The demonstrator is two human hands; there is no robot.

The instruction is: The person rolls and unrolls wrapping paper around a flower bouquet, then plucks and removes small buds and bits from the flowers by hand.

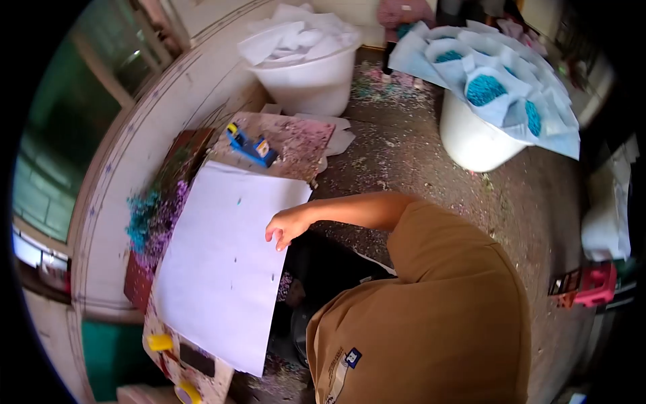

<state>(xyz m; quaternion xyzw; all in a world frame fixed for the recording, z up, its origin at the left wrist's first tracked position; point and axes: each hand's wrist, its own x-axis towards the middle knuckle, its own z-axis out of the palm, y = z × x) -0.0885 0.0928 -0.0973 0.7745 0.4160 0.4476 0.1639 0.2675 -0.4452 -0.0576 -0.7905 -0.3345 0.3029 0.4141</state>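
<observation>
A large sheet of white paper (215,269), perhaps the top of a stack, lies over the work table with a few small dark and teal specks on it. My right hand (288,226) reaches across from the brown-sleeved arm to the near edge of the paper. Its fingers are curled and pinch at that edge; the fingertips' underside is hidden. My left hand is out of sight. Past the paper stands a blue tape dispenser (252,147) with a yellow part. Bunches of teal (141,219) and purple dried flowers (171,212) lie along the far side.
Yellow tape rolls (160,343) sit at the table's lower end. A white tub (303,87) holds crumpled white paper. Another tub (471,138) carries paper-wrapped teal bundles (486,89). Plant scraps litter the floor (377,155); a pink stool (595,284) stands right. Another person (406,13) is behind.
</observation>
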